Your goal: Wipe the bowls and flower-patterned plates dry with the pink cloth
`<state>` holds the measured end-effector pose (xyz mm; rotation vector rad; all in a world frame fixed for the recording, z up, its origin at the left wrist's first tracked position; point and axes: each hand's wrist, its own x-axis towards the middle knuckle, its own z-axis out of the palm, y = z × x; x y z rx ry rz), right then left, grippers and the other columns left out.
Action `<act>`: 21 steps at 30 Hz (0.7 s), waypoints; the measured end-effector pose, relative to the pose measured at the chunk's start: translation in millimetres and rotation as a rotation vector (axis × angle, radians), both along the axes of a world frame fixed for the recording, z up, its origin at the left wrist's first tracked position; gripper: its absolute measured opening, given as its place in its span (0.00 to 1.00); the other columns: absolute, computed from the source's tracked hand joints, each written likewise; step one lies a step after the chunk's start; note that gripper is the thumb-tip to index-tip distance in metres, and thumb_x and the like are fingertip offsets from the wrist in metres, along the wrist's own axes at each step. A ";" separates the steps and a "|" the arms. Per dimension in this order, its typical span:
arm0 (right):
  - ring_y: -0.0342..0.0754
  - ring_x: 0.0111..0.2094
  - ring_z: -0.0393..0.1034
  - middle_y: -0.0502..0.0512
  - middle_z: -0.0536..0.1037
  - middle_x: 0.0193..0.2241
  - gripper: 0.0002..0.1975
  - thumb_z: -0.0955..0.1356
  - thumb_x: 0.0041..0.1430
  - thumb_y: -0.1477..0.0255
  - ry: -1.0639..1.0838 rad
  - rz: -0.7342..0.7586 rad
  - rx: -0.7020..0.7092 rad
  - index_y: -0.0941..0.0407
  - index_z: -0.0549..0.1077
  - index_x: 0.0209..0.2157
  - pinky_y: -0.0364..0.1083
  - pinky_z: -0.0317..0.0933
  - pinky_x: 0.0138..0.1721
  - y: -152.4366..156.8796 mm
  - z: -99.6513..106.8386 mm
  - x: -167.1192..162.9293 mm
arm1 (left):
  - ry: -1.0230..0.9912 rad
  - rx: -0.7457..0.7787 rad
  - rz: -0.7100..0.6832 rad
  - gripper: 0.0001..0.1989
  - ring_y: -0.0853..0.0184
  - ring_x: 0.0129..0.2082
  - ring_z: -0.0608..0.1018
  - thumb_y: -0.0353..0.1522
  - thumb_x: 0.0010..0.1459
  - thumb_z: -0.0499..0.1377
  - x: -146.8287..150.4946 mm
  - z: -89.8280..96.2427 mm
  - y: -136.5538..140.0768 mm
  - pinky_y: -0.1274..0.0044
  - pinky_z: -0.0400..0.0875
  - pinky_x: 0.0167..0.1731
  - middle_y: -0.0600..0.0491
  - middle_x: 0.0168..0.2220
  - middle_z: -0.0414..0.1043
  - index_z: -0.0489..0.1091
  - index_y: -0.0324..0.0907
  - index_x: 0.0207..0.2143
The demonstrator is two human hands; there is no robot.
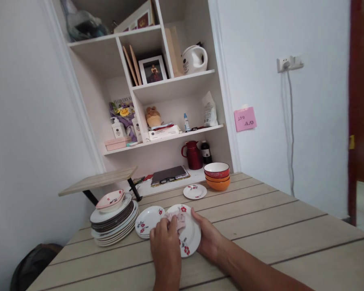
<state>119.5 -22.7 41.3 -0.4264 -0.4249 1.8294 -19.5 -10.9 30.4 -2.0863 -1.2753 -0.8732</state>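
Observation:
My right hand (210, 238) grips the right rim of a white plate (191, 232) with red flowers, tilted up above the table. In my left hand (166, 246) is a crumpled pale pink cloth (177, 221), pressed against the plate's face. Just left of it, a short stack of matching flowered plates (150, 218) lies on the table, partly behind my left hand. Farther back a single small flowered plate (195, 191) lies flat.
A tall stack of plates (113, 226) topped by pinkish bowls (110, 200) stands at left, by a small raised wooden stand (98, 180). Stacked bowls (217, 182) sit at the back right. Behind the slatted table (273, 230) are shelves holding a red jug (194, 155) and a laptop (169, 175).

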 end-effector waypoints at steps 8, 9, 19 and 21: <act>0.55 0.37 0.78 0.64 0.83 0.33 0.28 0.62 0.64 0.52 -0.073 0.006 0.014 0.65 0.75 0.44 0.51 0.66 0.47 -0.4 -6.3 10.4 | 0.059 0.113 -0.317 0.22 0.64 0.37 0.73 0.20 0.56 0.58 15.0 -15.3 0.0 0.73 0.65 0.37 0.53 0.38 0.72 0.73 0.49 0.49; 0.54 0.36 0.78 0.63 0.83 0.32 0.27 0.62 0.64 0.53 -0.079 0.018 0.009 0.64 0.75 0.43 0.50 0.66 0.47 -3.0 -5.2 6.0 | 0.038 0.118 -0.312 0.23 0.64 0.36 0.73 0.20 0.56 0.59 15.3 -13.9 -0.9 0.73 0.65 0.37 0.53 0.38 0.72 0.73 0.49 0.50; 0.56 0.39 0.78 0.64 0.84 0.36 0.29 0.59 0.66 0.53 -0.062 -0.004 -0.028 0.64 0.73 0.51 0.54 0.64 0.50 -3.3 -0.6 0.8 | 0.003 -0.064 0.069 0.18 0.59 0.39 0.74 0.24 0.61 0.53 6.2 3.5 -5.8 0.69 0.65 0.39 0.49 0.36 0.72 0.74 0.45 0.50; 0.57 0.39 0.78 0.65 0.83 0.37 0.31 0.60 0.64 0.51 -0.055 -0.032 -0.031 0.64 0.73 0.51 0.55 0.65 0.49 0.6 -1.7 10.2 | 0.018 -0.130 0.048 0.20 0.60 0.39 0.74 0.23 0.60 0.52 8.8 -1.4 -7.1 0.70 0.65 0.39 0.49 0.37 0.73 0.74 0.45 0.51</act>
